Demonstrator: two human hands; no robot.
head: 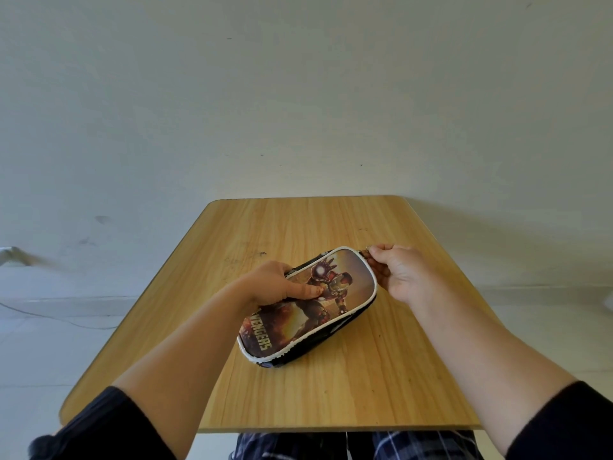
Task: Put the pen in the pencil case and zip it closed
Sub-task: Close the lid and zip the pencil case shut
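Observation:
A pencil case [345, 293] with a red-and-gold armoured figure printed on top, white piping and black sides lies slantwise on the wooden table [298, 224]. My left hand [275, 287] grips its far left edge, thumb pressed on the printed top. At the case's far right corner my right hand [398, 273] pinches the small zipper pull [366, 251] between its fingertips. No pen is visible; the inside of the case is hidden.
The small table has rounded corners, and its near edge runs just above my lap in checked trousers [358, 446]. A plain pale wall stands behind it. Pale floor lies on both sides, with a thin cable [49, 318] at the left.

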